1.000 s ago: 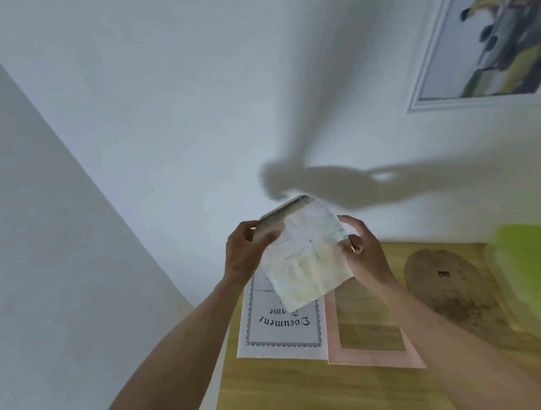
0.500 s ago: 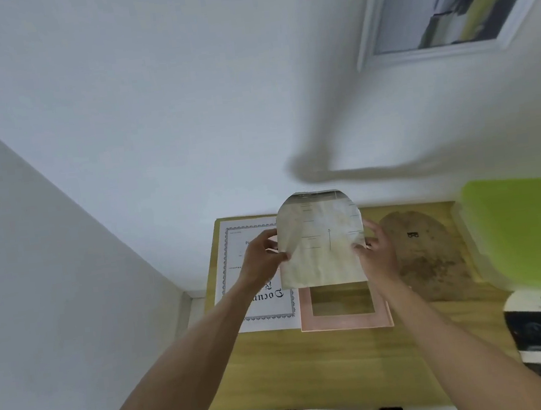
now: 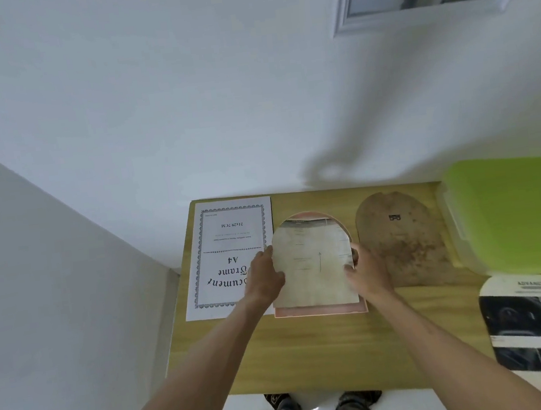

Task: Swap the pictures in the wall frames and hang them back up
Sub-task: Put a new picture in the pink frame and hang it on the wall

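Nearest the viewer, shoes show on the floor below the front edge of the wooden table. Both forearms reach forward over it. The left hand pinches the left edge of an arch-topped picture, thumb on its upper face; the right hand pinches the right edge likewise. A second earlier the picture was held tilted in the air in front of the wall; half a second ago it was lower, above the table's far edge; it has now come down almost flat over the pink arched mat, whose border shows only along the bottom and at the top of the arch. Whether the sheet already rests on the mat cannot be told. By judgement, the insertion step is near its end: the outlines need aligning, then release. Just left lies a white "Document Frame A4" insert sheet, partly under the left hand. Right of the mat lies a brown arched backing board, likely to go on next. Beyond it are a green-lidded container and, nearer, a printed arch-topped sheet. Farthest, a white frame hangs on the wall.
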